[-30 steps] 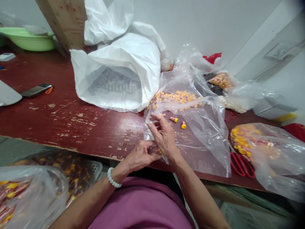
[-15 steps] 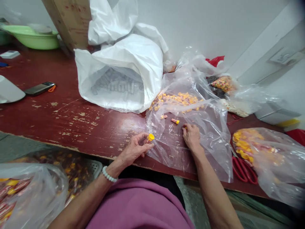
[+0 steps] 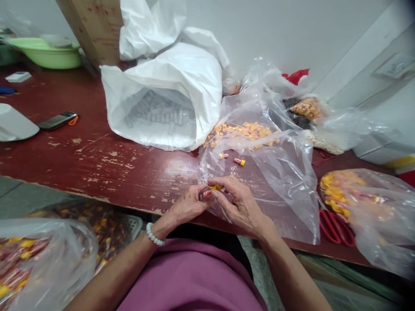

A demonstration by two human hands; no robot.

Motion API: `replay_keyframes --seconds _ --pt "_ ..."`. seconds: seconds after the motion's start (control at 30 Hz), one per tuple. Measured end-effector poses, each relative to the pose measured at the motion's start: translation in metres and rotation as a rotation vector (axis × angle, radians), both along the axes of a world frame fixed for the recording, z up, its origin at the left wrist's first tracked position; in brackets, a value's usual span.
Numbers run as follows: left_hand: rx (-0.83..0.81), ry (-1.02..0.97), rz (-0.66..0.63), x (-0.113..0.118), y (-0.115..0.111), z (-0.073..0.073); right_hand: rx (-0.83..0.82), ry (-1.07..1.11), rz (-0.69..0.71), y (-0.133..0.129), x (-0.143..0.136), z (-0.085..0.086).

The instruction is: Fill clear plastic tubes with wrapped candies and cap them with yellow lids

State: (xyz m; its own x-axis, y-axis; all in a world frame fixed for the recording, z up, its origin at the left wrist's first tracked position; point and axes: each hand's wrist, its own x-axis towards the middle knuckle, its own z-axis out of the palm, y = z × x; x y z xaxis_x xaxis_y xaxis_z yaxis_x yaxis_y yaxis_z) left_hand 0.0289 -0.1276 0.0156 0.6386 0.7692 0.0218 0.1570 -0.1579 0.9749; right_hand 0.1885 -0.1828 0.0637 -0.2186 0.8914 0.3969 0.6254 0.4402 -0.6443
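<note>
My left hand (image 3: 187, 204), a pale bead bracelet on its wrist, is closed around a small clear tube (image 3: 205, 195) with something red and white inside. My right hand (image 3: 241, 204) meets it from the right, thumb and fingers pinching the yellow cap (image 3: 215, 188) at the tube's end. Fingers partly hide both pieces. Beyond the hands, a capped tube (image 3: 239, 161) and another small piece (image 3: 223, 155) lie on a clear plastic bag (image 3: 275, 207). Many yellow-capped pieces (image 3: 249, 133) are heaped inside that bag.
A white sack (image 3: 201, 86) of clear tubes (image 3: 162, 114) stands open on the red table (image 3: 90, 168). Red-handled scissors (image 3: 337, 229) lie beside a bag of yellow pieces (image 3: 337, 194) at right. Filled bags (image 3: 71, 242) sit below the table's left edge. A phone-like device (image 3: 58, 121) lies at left.
My right hand has come left from the plastic bag to the tube in my left hand and now grips its yellow cap end. The tube has tipped sideways. The view has shifted slightly.
</note>
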Motion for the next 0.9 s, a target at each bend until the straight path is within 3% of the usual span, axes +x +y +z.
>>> replay_keyframes --seconds 0.13,0.27,0.47,0.57,0.67,0.77,0.9 --pt "0.065 0.109 -0.019 0.001 -0.003 0.001 -0.008 0.166 -0.149 0.015 0.002 -0.005" --pt "0.129 0.201 -0.093 0.008 -0.011 0.006 0.13 0.245 -0.302 0.033 -0.011 -0.009" --pt "0.162 0.189 -0.05 0.016 -0.022 0.006 0.087 0.265 -0.202 0.042 -0.034 -0.017" --pt "0.076 0.169 -0.061 0.011 -0.021 0.003 -0.028 0.518 -0.276 0.05 -0.027 -0.027" --pt "-0.104 0.063 -0.032 -0.01 -0.017 0.0 -0.077 0.707 -0.441 0.055 -0.009 -0.035" --pt "-0.219 -0.081 0.211 -0.057 -0.015 -0.003 -0.1 0.715 -0.498 0.052 0.013 -0.041" --pt "-0.243 -0.169 0.865 -0.161 -0.029 -0.008 -0.154 0.682 -0.532 0.042 0.033 -0.053"
